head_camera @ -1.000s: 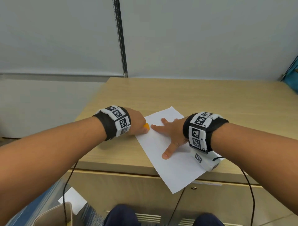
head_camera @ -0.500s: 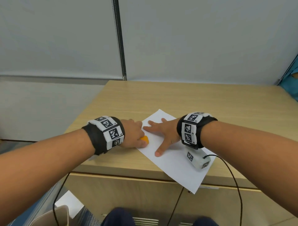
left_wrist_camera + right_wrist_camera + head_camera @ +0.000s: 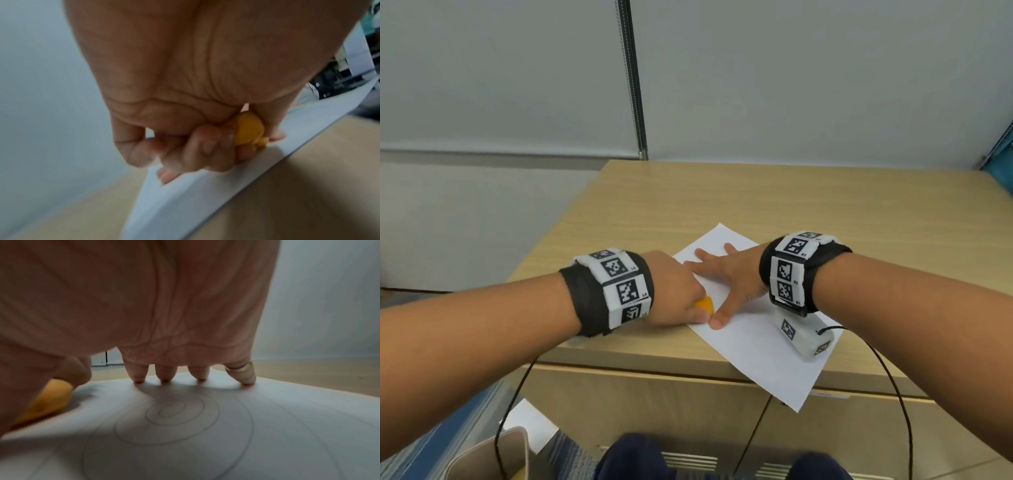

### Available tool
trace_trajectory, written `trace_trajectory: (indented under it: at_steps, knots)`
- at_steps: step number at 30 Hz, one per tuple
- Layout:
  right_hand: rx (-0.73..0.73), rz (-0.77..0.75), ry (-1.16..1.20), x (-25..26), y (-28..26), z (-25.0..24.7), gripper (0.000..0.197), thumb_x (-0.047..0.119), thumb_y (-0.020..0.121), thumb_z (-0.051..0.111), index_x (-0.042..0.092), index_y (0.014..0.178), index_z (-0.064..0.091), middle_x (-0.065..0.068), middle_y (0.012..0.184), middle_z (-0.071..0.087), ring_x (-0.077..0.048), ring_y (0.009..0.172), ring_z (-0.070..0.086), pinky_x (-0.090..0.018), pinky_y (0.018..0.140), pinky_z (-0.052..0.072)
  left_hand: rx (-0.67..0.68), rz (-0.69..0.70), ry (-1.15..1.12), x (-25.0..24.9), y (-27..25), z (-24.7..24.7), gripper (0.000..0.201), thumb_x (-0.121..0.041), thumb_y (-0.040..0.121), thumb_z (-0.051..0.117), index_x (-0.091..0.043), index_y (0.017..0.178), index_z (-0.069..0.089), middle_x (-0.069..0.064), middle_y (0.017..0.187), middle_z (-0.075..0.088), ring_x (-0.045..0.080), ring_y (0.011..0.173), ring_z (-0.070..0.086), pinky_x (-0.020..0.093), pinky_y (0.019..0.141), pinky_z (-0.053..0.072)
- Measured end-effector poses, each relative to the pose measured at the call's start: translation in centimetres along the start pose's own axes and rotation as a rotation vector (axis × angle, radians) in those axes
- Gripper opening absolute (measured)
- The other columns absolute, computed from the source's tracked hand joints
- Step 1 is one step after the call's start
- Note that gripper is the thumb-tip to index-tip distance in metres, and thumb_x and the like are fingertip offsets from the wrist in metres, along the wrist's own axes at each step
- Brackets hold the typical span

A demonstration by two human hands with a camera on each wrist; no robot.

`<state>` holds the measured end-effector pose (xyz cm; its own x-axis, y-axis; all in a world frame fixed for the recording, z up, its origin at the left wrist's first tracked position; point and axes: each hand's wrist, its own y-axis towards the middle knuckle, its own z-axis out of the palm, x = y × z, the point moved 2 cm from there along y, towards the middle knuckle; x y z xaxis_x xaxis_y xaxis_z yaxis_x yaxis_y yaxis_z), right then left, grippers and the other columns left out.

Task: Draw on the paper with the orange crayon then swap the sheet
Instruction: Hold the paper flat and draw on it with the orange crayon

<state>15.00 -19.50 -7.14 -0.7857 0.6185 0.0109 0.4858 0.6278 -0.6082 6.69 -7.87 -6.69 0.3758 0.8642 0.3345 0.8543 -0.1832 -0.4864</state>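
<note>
Shifted nearer the body since a second ago: left hand [image 3: 674, 291] with the orange crayon [image 3: 705, 304], now down by the right thumb tip instead of up at the paper's far left edge. Right hand [image 3: 726, 274] unmoved in role, pressed flat on the paper [image 3: 756, 346].

Head view: left hand curled round the crayon, only an orange wedge peeking out just ahead of the knuckles. Right hand spread, fingers straight, palm down on the sheet, thumb tip nearly touching the crayon. Paper lying slantwise on the wooden worktop [image 3: 722, 198], its near corner overhanging the front edge. No orange marks visible from here.

Left wrist view: fingers [image 3: 203, 146] clenched about the stubby crayon [image 3: 249, 129], its lower end down at the paper [image 3: 185, 194] close to the sheet's edge. Blurred, so contact uncertain.

Right wrist view: four fingertips [image 3: 165, 378] planted on the paper [image 3: 267, 418], a ring on the outermost. Faint grey concentric circles printed or drawn beneath the palm. Crayon [image 3: 51, 399] just left of the thumb, resting at the sheet.

Judgement: drawing stroke probably under way or about to begin; sheet swap not yet begun.
</note>
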Motion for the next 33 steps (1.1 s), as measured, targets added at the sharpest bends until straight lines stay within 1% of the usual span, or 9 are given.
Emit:
trace_trajectory:
  at_steps: [4,6,9,14,19,23,28,30,33]
  knots:
    - [-0.005,-0.021,0.023,0.0,-0.2,0.0,0.119,0.067,0.076,0.075,0.054,0.154,-0.014,0.019,0.166,-0.022,-0.031,0.154,-0.02,-0.07,0.116,0.003,-0.015,-0.179,0.035,3.3,1.3,-0.6,0.059,-0.056,0.101,0.018,-0.016,0.112,0.059,-0.002,0.077,0.052,0.015,0.066,0.049,0.034,0.07,0.042]
    - [0.001,-0.017,0.02,0.0,-0.1,0.0,0.12,0.068,0.075,0.074,0.053,0.154,-0.015,0.02,0.165,-0.023,-0.031,0.153,-0.02,-0.069,0.116,0.003,-0.033,-0.151,0.016,2.8,1.2,-0.3,0.057,-0.057,0.101,0.019,-0.017,0.111,0.058,-0.003,0.078,0.053,0.016,0.068,0.05,0.035,0.073,0.045]
    - [0.007,0.0,0.009,-0.2,0.2,0.1,0.122,0.071,0.075,0.073,0.05,0.155,-0.016,0.021,0.164,-0.025,-0.031,0.153,-0.021,-0.068,0.118,0.004,-0.037,-0.032,0.007,0.8,0.2,0.5,0.054,-0.058,0.101,0.019,-0.02,0.106,0.057,-0.004,0.08,0.053,0.016,0.07,0.052,0.037,0.077,0.049]
    - [-0.006,-0.023,0.034,-0.1,0.0,0.1,0.119,0.068,0.075,0.075,0.055,0.154,-0.012,0.019,0.165,-0.022,-0.032,0.153,-0.02,-0.071,0.116,0.003,-0.034,-0.158,0.016,2.9,1.3,-0.4,0.055,-0.055,0.102,0.019,-0.017,0.108,0.058,-0.002,0.08,0.056,0.016,0.068,0.052,0.035,0.071,0.045]
    - [0.003,-0.003,0.002,-0.2,0.2,0.2,0.121,0.071,0.075,0.072,0.05,0.155,-0.016,0.02,0.164,-0.025,-0.031,0.153,-0.022,-0.068,0.118,0.004,-0.052,-0.019,0.023,-0.4,0.0,0.0,0.052,-0.057,0.102,0.019,-0.02,0.106,0.057,-0.005,0.075,0.05,0.013,0.064,0.047,0.035,0.07,0.044]
    - [-0.002,-0.008,0.027,-0.2,0.1,0.1,0.119,0.07,0.073,0.075,0.056,0.154,-0.012,0.022,0.164,-0.022,-0.029,0.153,-0.022,-0.071,0.116,0.004,-0.028,-0.191,0.027,2.2,1.2,-1.0,0.056,-0.054,0.102,0.018,-0.017,0.109,0.06,-0.002,0.077,0.053,0.014,0.067,0.05,0.034,0.068,0.04]
    - [0.003,0.005,-0.006,-0.2,0.3,0.2,0.121,0.072,0.074,0.073,0.052,0.155,-0.016,0.022,0.164,-0.025,-0.03,0.153,-0.021,-0.068,0.117,0.004,-0.06,-0.063,-0.026,-0.2,0.1,0.1,0.053,-0.055,0.103,0.019,-0.018,0.101,0.057,-0.006,0.074,0.047,0.012,0.064,0.046,0.034,0.07,0.042]
    - [-0.004,0.003,-0.001,-0.2,0.2,0.1,0.121,0.071,0.075,0.073,0.052,0.155,-0.015,0.021,0.164,-0.024,-0.031,0.154,-0.02,-0.069,0.117,0.004,-0.057,-0.136,0.011,0.9,0.2,-0.3,0.051,-0.054,0.103,0.019,-0.019,0.095,0.055,-0.005,0.074,0.048,0.012,0.063,0.046,0.034,0.071,0.042]
    - [-0.001,-0.008,-0.006,0.0,0.0,0.0,0.12,0.069,0.076,0.074,0.052,0.155,-0.015,0.019,0.165,-0.022,-0.032,0.154,-0.02,-0.071,0.116,0.005,-0.024,-0.237,0.023,2.5,0.8,-0.7,0.051,-0.052,0.103,0.02,-0.018,0.096,0.057,-0.002,0.077,0.052,0.013,0.065,0.048,0.034,0.07,0.043]
